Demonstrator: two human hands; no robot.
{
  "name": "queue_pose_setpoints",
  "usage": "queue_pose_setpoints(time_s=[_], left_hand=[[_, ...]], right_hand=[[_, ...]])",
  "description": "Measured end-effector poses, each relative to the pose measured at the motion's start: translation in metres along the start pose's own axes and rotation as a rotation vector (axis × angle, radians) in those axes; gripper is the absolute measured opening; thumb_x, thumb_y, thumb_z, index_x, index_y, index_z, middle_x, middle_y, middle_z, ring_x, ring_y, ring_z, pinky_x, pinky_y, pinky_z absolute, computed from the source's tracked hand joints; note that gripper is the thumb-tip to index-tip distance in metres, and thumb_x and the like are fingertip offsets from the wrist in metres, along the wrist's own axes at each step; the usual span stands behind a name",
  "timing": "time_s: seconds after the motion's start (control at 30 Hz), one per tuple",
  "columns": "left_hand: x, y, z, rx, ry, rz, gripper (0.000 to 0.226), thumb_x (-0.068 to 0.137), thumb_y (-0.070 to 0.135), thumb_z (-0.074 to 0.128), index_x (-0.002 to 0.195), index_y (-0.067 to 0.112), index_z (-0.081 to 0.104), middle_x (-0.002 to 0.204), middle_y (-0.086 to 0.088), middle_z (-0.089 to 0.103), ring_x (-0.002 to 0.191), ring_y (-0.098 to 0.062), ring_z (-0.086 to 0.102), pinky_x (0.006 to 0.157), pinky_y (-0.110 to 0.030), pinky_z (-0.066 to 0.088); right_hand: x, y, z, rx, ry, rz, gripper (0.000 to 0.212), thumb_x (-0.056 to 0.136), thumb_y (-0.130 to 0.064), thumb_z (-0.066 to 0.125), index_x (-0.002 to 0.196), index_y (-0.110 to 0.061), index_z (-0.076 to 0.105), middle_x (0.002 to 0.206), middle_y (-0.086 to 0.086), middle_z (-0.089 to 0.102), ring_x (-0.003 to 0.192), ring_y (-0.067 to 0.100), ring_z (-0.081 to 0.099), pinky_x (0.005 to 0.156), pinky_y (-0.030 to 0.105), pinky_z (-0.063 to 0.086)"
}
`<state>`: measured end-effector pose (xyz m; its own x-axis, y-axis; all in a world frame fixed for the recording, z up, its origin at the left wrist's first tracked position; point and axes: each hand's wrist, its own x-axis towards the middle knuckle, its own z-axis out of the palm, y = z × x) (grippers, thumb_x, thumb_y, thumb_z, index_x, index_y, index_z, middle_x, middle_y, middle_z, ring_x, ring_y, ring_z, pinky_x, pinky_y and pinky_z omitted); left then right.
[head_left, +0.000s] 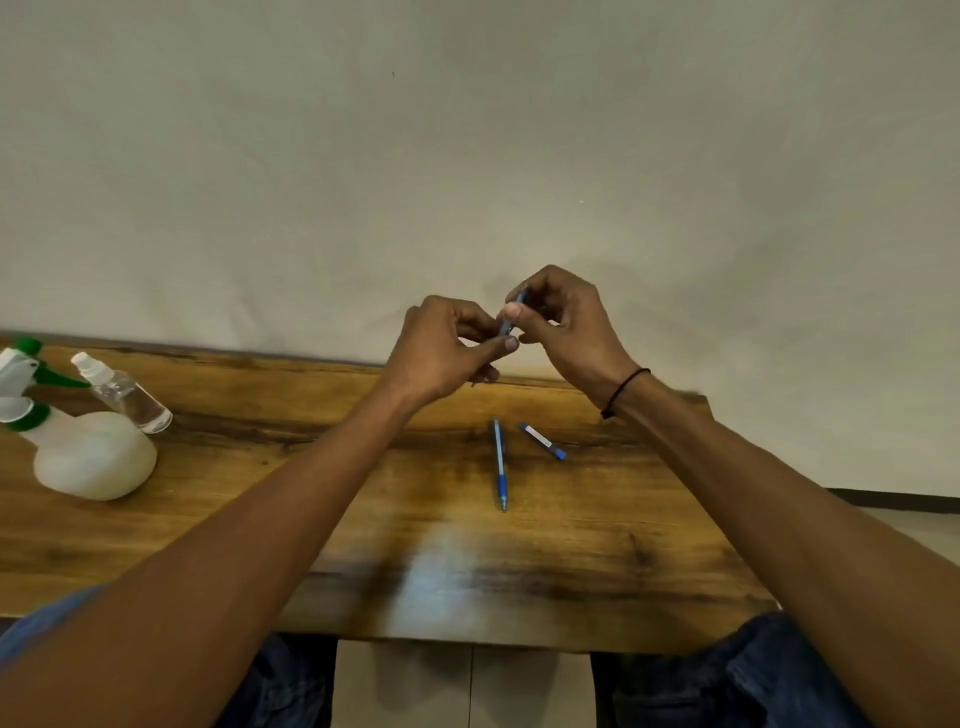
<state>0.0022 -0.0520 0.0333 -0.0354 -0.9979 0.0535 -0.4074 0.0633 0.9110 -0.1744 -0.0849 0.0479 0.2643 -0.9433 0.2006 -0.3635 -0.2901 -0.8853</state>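
Both hands are raised above the far edge of the wooden table. My right hand pinches a thin blue pen-like piece between thumb and fingers. My left hand meets it from the left, and its thumb and curled fingers hold the piece's lower end. Most of the piece is hidden by the fingers. On the table below lie a blue pen and a short blue-capped tube, both apart from the hands.
A white spray bottle with a green trigger lies on the table's left end. A small clear spray bottle leans beside it. A plain wall rises behind the table. My knees show under the near edge.
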Motion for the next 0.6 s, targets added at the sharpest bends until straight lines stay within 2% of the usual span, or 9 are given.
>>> queue_pose_setpoints(time_s=[0.1,0.17,0.23,0.3,0.4,0.5,0.6], left_hand=[[0.009,0.020,-0.031,0.310,-0.171,0.008,0.031,0.087,0.042,0.080,0.108,0.020,0.080,0.106,0.004,0.079,0.069,-0.006,0.076,0.074,-0.031,0.064],[0.010,0.031,-0.054,0.287,-0.255,-0.029,0.035,0.084,0.051,0.079,0.106,0.024,0.080,0.098,0.007,0.080,0.075,-0.007,0.078,0.074,-0.031,0.063],[0.006,0.038,-0.071,0.152,-0.316,-0.081,0.041,0.079,0.057,0.079,0.107,0.027,0.079,0.096,0.008,0.081,0.081,-0.011,0.079,0.070,-0.026,0.063],[0.004,0.042,-0.075,0.158,-0.324,-0.102,0.037,0.081,0.054,0.080,0.107,0.028,0.078,0.096,0.008,0.081,0.081,-0.011,0.079,0.071,-0.027,0.063],[0.006,0.044,-0.061,0.477,-0.307,-0.014,0.022,0.091,0.040,0.078,0.108,0.026,0.076,0.100,0.008,0.079,0.076,-0.007,0.077,0.080,-0.032,0.060],[0.005,0.049,-0.048,0.636,-0.366,0.017,0.021,0.096,0.034,0.073,0.113,0.022,0.075,0.107,0.003,0.077,0.080,-0.008,0.072,0.085,-0.036,0.060],[0.004,0.056,-0.043,0.727,-0.370,0.051,0.020,0.098,0.033,0.070,0.113,0.022,0.075,0.113,0.002,0.075,0.085,-0.010,0.068,0.089,-0.040,0.060]], right_hand=[[0.001,-0.021,0.000,0.174,0.055,0.005,0.014,0.103,-0.013,0.059,0.110,0.000,0.060,0.095,0.014,0.072,0.091,0.020,0.075,0.082,0.036,0.063],[-0.001,-0.037,-0.001,0.335,0.082,0.037,0.020,0.108,-0.016,0.050,0.114,0.001,0.058,0.091,0.014,0.064,0.087,0.028,0.071,0.083,0.043,0.064],[-0.002,-0.051,-0.001,0.478,0.105,0.084,0.023,0.111,-0.020,0.042,0.113,-0.002,0.055,0.087,0.008,0.054,0.076,0.027,0.063,0.079,0.043,0.062],[-0.003,-0.066,-0.004,0.661,0.125,0.156,0.028,0.112,-0.027,0.037,0.103,-0.006,0.053,0.082,0.006,0.045,0.063,0.020,0.050,0.064,0.036,0.049],[-0.003,-0.088,-0.011,0.859,0.125,0.277,0.046,0.110,-0.045,0.036,0.078,-0.014,0.048,0.067,0.001,0.038,0.051,0.014,0.029,0.051,0.029,0.023],[-0.005,-0.107,-0.020,0.894,0.144,0.289,0.054,0.106,-0.049,0.037,0.064,-0.016,0.037,0.055,-0.001,0.028,0.044,0.011,0.019,0.043,0.023,0.014],[-0.008,-0.125,-0.027,0.940,0.141,0.303,0.053,0.102,-0.047,0.035,0.060,-0.016,0.031,0.051,-0.003,0.022,0.043,0.012,0.013,0.045,0.022,0.011]])
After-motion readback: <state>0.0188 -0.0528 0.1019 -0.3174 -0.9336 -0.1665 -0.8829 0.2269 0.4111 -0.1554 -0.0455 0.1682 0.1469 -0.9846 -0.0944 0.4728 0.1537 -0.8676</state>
